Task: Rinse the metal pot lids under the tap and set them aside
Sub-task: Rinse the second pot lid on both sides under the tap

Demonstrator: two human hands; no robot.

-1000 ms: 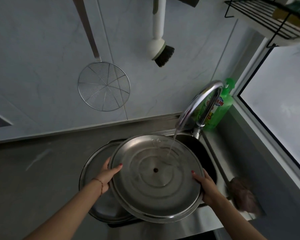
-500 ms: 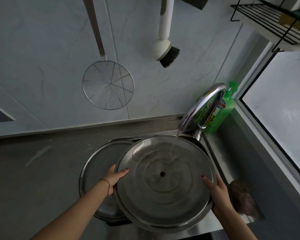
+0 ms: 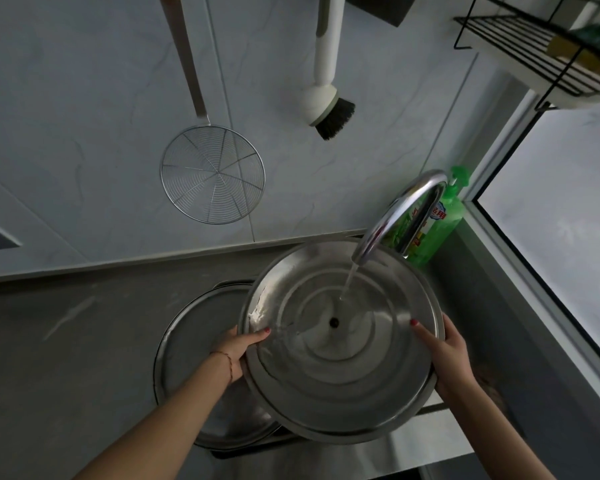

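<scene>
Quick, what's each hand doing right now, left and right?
Left hand: closed on the left rim of the metal lid under the running tap.
Right hand: closed on the lid's right rim.

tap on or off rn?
On: a thin stream runs from the tap spout onto the lid held in both hands.

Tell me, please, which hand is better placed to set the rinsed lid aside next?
Probably the left hand. It grips the lid on the side nearest the second lid, which rests left of it. The right hand is beside the tap.
</scene>
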